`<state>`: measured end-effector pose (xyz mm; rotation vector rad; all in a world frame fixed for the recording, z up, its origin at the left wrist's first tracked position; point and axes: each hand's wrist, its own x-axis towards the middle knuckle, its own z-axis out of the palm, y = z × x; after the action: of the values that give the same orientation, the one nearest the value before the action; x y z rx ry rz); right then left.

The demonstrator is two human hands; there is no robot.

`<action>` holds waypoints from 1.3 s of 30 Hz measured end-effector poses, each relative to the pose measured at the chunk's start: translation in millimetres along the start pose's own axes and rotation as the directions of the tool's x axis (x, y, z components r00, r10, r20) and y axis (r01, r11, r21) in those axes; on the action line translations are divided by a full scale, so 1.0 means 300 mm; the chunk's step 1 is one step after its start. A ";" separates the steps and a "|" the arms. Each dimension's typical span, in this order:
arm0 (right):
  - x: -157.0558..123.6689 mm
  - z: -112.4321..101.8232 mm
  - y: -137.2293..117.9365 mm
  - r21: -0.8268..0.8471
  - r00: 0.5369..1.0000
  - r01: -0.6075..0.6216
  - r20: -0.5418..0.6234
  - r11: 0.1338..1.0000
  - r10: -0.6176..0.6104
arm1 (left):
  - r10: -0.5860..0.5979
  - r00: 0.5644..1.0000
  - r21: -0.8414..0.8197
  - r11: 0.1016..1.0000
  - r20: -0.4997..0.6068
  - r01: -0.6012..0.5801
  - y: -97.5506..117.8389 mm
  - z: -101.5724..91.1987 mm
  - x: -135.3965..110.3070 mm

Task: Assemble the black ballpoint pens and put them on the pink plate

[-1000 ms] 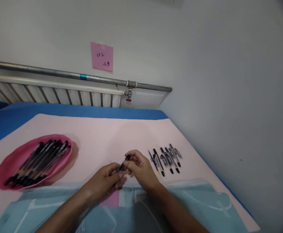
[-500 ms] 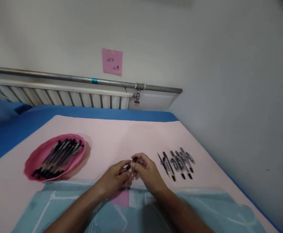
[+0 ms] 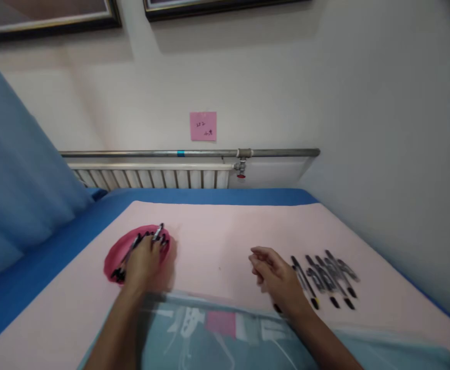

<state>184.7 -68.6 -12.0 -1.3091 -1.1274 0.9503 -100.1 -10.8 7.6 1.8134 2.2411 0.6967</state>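
My left hand (image 3: pixel 143 261) reaches over a pink tray (image 3: pixel 113 257) that holds several black pens (image 3: pixel 120 271). Its fingers are closed around one black pen (image 3: pixel 158 232), which sticks up past the fingertips. My right hand (image 3: pixel 276 276) hovers over the pink sheet, just left of a row of several black pens and pen parts (image 3: pixel 327 277). Its fingers are curled inward; what they hold, if anything, is blurred.
A pink sheet (image 3: pixel 225 231) lies over a blue cover (image 3: pixel 36 257), with a light blue printed cloth (image 3: pixel 217 334) at the near edge. Behind are a radiator (image 3: pixel 151 177), a metal pipe (image 3: pixel 190 153) and a pink note (image 3: pixel 203 126) on the wall. A blue curtain (image 3: pixel 17 180) hangs at the left.
My hands have come apart: the left one carried the pen over to the pink tray, the right one shifted toward the row of pens. The view has turned left and tilted up.
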 end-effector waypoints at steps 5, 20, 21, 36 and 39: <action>0.031 -0.129 0.009 0.081 0.981 0.113 -0.165 0.990 -0.099 | -0.002 0.996 0.238 0.971 -0.084 0.022 -0.027 0.003 0.007; 0.303 -0.400 -0.005 0.198 0.948 0.022 -0.317 0.980 0.043 | 0.361 0.767 0.084 0.878 0.530 -0.471 0.613 0.316 -0.261; 0.297 -0.409 -0.001 0.169 0.958 0.004 -0.284 0.986 0.044 | 0.350 0.770 0.097 0.879 0.533 -0.467 0.630 0.339 -0.271; 0.158 -0.325 0.023 -0.894 0.958 0.207 0.267 0.398 0.101 | 0.255 0.814 -0.080 0.965 0.521 -0.251 0.597 0.384 -0.243; 0.178 -0.307 0.047 -0.903 0.961 0.182 0.248 0.388 0.126 | 0.267 0.819 -0.454 0.891 0.508 -0.009 0.587 0.380 -0.256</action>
<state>287.2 -36.7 -15.3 -2.0715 -2.0845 0.3998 120.4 -30.3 -23.0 1.6801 1.4438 0.5327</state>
